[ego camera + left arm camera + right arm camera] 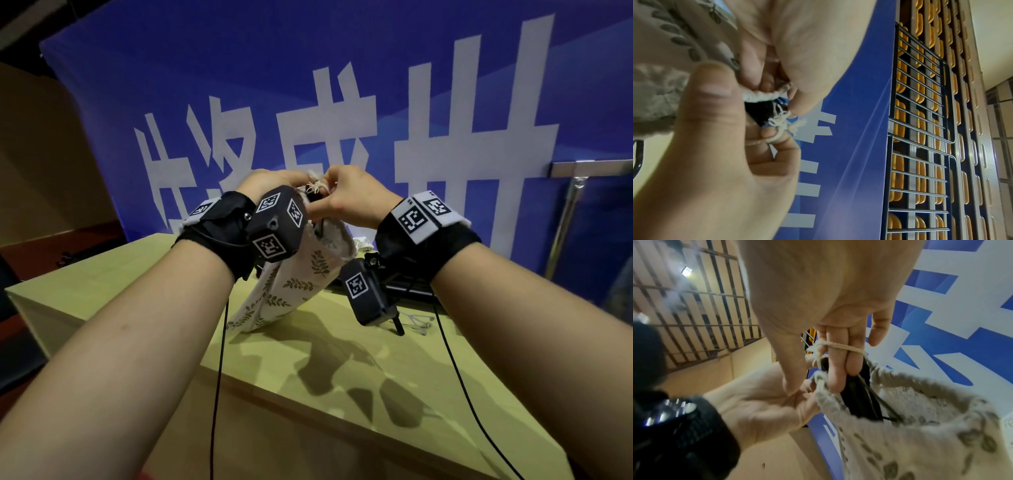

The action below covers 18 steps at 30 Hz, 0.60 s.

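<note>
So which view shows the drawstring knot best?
Left wrist: the drawstring knot is close and sharp, frayed end included. Right wrist shows the cord wrapped over two fingers of the right hand, with the knot less distinct. Head view shows it tiny, above the pouch.

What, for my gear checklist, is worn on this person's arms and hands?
No sleeves or gloves: the left hand and right hand are bare. The left strap and right strap are black, each with a white band of square code markers. The left camera box and right camera box are black with the same markers; thin black cables trail down.
</note>
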Each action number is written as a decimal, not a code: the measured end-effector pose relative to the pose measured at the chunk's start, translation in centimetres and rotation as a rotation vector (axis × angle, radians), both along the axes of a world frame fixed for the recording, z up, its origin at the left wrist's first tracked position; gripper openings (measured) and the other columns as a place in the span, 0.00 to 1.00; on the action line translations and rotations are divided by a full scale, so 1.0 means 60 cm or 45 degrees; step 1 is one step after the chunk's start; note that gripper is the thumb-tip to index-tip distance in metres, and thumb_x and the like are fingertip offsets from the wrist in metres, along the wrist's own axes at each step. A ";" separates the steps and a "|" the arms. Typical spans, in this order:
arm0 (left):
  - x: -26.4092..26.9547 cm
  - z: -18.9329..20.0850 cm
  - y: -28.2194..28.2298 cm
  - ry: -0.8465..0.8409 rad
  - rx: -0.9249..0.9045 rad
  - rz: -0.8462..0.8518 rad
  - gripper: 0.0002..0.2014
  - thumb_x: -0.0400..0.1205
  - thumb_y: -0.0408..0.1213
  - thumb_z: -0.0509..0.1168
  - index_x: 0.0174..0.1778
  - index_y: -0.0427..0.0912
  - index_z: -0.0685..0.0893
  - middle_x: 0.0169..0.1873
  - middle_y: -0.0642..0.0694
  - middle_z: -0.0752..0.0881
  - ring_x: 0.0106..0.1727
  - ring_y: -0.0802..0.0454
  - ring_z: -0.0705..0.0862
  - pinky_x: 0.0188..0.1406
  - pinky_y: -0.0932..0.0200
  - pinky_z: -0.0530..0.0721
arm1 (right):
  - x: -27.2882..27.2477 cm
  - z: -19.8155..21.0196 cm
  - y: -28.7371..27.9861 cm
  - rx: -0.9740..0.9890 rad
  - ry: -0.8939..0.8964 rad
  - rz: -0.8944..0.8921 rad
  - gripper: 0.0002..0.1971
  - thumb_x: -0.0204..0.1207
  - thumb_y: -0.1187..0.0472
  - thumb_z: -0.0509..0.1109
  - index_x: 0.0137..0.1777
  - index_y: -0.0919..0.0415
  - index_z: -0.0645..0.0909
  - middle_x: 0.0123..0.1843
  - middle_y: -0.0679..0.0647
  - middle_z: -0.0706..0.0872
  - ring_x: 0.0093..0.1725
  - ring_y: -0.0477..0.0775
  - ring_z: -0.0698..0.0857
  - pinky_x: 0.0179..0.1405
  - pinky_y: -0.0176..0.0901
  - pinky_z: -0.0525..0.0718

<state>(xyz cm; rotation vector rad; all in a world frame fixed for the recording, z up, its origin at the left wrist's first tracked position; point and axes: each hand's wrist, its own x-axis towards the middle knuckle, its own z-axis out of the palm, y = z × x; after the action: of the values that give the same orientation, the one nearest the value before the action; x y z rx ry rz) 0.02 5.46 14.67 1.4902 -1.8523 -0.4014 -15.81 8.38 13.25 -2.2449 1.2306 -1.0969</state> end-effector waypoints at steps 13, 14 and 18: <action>-0.034 -0.016 0.001 0.536 0.136 0.130 0.25 0.68 0.39 0.76 0.60 0.34 0.86 0.43 0.41 0.87 0.46 0.44 0.86 0.57 0.47 0.85 | 0.002 -0.027 -0.016 -0.061 -0.037 -0.196 0.13 0.70 0.60 0.77 0.46 0.56 0.75 0.44 0.51 0.83 0.44 0.50 0.82 0.39 0.39 0.79; -0.035 -0.015 0.003 0.624 0.159 0.156 0.19 0.69 0.40 0.75 0.54 0.34 0.88 0.40 0.39 0.88 0.43 0.43 0.88 0.53 0.47 0.86 | -0.002 -0.023 -0.015 -0.029 -0.054 -0.170 0.13 0.69 0.62 0.78 0.45 0.56 0.74 0.42 0.49 0.82 0.42 0.49 0.82 0.36 0.38 0.78; -0.037 -0.021 0.010 0.629 0.182 0.206 0.16 0.67 0.47 0.75 0.42 0.38 0.87 0.35 0.39 0.88 0.34 0.45 0.87 0.47 0.49 0.87 | -0.011 -0.011 -0.009 0.104 -0.118 -0.070 0.11 0.72 0.67 0.72 0.40 0.56 0.71 0.42 0.54 0.82 0.42 0.52 0.82 0.41 0.46 0.82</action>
<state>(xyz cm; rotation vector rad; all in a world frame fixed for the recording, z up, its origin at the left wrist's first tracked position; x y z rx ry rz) -2.19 6.07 13.40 1.4592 -1.3290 -0.7596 -16.48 7.82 12.60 -2.0873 1.2823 -1.1364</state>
